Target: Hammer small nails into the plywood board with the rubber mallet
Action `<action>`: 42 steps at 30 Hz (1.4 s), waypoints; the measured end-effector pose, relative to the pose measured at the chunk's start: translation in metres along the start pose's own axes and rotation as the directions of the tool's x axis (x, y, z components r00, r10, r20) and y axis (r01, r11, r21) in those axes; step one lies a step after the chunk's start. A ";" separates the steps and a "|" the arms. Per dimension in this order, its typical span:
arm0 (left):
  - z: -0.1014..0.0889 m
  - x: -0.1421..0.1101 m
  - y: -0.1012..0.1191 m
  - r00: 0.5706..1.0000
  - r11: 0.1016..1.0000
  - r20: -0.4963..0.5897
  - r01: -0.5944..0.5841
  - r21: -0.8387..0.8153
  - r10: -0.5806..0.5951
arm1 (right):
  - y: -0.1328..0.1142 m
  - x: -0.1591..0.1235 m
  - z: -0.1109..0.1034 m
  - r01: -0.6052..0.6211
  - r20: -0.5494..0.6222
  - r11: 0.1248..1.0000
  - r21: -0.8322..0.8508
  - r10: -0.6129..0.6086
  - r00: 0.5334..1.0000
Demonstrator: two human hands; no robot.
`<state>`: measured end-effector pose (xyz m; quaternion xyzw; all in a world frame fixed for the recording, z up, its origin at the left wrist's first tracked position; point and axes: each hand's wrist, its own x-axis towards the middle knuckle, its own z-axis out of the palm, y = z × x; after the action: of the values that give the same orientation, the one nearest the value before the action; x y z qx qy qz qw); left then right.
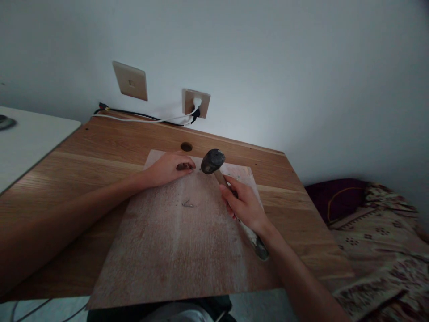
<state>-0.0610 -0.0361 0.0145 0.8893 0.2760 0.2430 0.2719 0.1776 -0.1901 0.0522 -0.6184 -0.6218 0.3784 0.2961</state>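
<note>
A board lies on a table, nails near its middle, the left hand at its far left, the hammer in the right hand farther right, a wall socket behind the table and cloth to the table's right

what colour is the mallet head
The mallet head is black with pale marks, in the head view.

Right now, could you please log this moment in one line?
right hand: holds mallet; left hand: curled over board; nails: on board
</note>
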 end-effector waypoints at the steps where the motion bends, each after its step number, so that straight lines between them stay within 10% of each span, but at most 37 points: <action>1: 0.000 0.001 -0.001 1.000 1.000 -0.001 -0.002 -0.007 0.002 | -0.001 0.000 0.001 0.003 0.005 1.000 -0.003 -0.003 1.000; 31: -0.012 0.002 -0.004 0.986 0.987 -0.046 0.161 -0.010 -0.161 | -0.014 0.007 0.032 0.069 -0.049 0.993 -0.095 -0.074 0.996; 34: -0.034 -0.001 0.001 0.977 0.983 0.138 0.149 0.106 -0.163 | -0.013 0.007 0.032 0.029 -0.003 0.999 -0.035 -0.029 1.000; 38: -0.048 -0.012 0.033 0.861 0.986 0.500 0.010 0.168 -0.094 | -0.013 0.010 0.033 0.015 0.007 1.000 0.018 -0.015 1.000; 42: -0.034 -0.025 0.067 0.838 0.946 0.544 -0.213 0.243 0.049 | -0.013 0.010 0.032 -0.016 0.037 0.999 0.052 0.014 0.999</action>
<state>-0.0755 -0.0866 0.0738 0.9688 0.1605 -0.0378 0.1850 0.1429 -0.1824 0.0447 -0.6081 -0.6123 0.4081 0.2981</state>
